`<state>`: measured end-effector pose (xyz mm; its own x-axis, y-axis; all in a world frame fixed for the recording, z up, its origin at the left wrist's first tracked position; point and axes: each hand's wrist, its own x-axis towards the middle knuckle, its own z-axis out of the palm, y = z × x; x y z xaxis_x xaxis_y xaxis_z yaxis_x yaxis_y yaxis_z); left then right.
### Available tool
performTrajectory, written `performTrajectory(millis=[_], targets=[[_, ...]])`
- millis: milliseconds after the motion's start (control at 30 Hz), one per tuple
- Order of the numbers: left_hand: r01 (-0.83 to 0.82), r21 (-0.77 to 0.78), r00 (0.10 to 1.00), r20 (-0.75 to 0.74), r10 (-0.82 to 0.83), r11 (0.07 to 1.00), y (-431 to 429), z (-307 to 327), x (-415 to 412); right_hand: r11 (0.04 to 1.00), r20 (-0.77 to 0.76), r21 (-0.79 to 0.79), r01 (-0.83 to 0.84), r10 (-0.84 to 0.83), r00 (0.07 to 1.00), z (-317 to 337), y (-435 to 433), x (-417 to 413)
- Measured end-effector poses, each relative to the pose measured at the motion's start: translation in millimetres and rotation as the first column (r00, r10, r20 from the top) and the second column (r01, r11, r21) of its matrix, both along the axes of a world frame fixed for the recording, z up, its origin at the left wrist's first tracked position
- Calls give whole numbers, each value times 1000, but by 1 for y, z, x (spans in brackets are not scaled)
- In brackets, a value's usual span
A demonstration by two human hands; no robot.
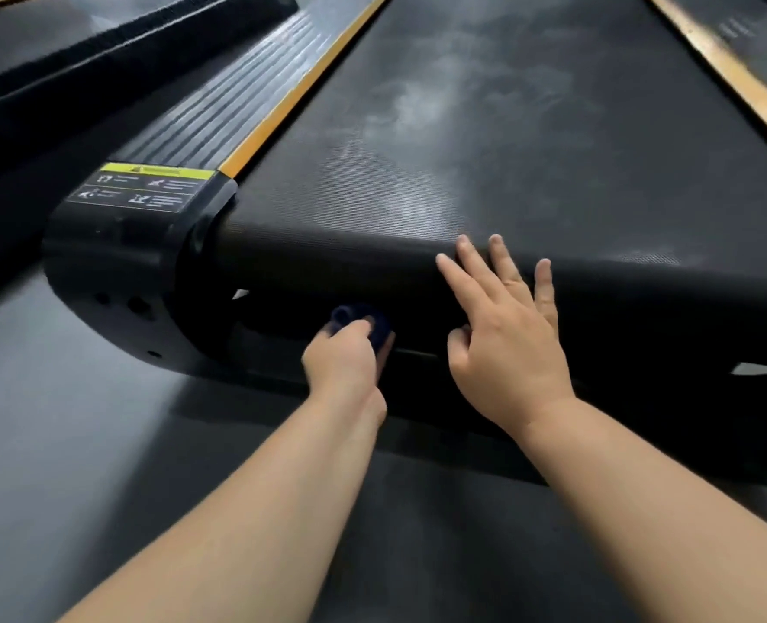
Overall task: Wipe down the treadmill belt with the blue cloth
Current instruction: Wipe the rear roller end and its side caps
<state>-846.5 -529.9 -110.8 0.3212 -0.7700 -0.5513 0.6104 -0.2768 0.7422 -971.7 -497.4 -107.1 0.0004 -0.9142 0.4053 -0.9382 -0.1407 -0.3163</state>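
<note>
Both hands are at the belt's (530,141) rear edge: my left hand (343,361) clutches the bunched blue cloth (375,326) under that edge, my right hand (505,335) rests flat-fingered on its curve. Wiping looks barely begun; next I judge the cloth must come up onto the dusty top.

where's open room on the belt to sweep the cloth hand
The belt lies bare between the left yellow strip and right yellow strip. Crowded only at the near edge: the right hand rests there, the left hand grips the blue cloth just below.
</note>
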Motion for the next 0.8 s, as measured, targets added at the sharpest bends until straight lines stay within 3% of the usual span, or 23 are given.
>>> performTrajectory(millis=[67, 167, 267, 300, 333, 400, 467, 533, 600, 667, 733, 800], targets=[[35, 4, 996, 78, -35, 999, 7, -1, -10, 990, 83, -119, 73, -64, 994, -6, 9, -18], [221, 18, 956, 195, -220, 975, 21, -5, -30, 939, 210, -278, 200, -144, 967, -17, 30, -42], [322, 60, 891, 318, -324, 945, 36, -9, -54, 935, 439, -198, 294, -184, 879, -22, 44, -45], [336, 61, 875, 348, -336, 940, 41, -8, -62, 933, 575, -77, 353, -247, 780, -22, 46, -45], [368, 45, 863, 354, -360, 929, 46, -6, -70, 911, 700, 108, 397, -353, 621, -21, 46, -46], [487, 0, 829, 316, -462, 873, 57, -5, -86, 847, 831, 454, 276, -514, 210, -18, 49, -49], [600, -48, 780, 255, -571, 799, 68, -5, -101, 864, 857, 503, 33, -493, -149, -17, 54, -58], [659, -109, 748, 192, -635, 744, 72, -6, -106, 898, 838, 434, -71, -431, -335, -14, 60, -70], [757, -137, 652, 213, -728, 639, 71, -8, -106, 893, 843, 436, -113, -450, -295, -10, 64, -84], [869, -97, 489, 312, -815, 484, 67, -10, -108, 882, 847, 464, -87, -470, -248, -8, 66, -97], [945, -26, 312, 375, -873, 326, 67, -9, -113, 874, 834, 487, -7, -467, -294, -9, 69, -106], [972, 39, 193, 427, -884, 231, 67, -1, -121, 880, 836, 470, 63, -421, -352, -9, 73, -114]])
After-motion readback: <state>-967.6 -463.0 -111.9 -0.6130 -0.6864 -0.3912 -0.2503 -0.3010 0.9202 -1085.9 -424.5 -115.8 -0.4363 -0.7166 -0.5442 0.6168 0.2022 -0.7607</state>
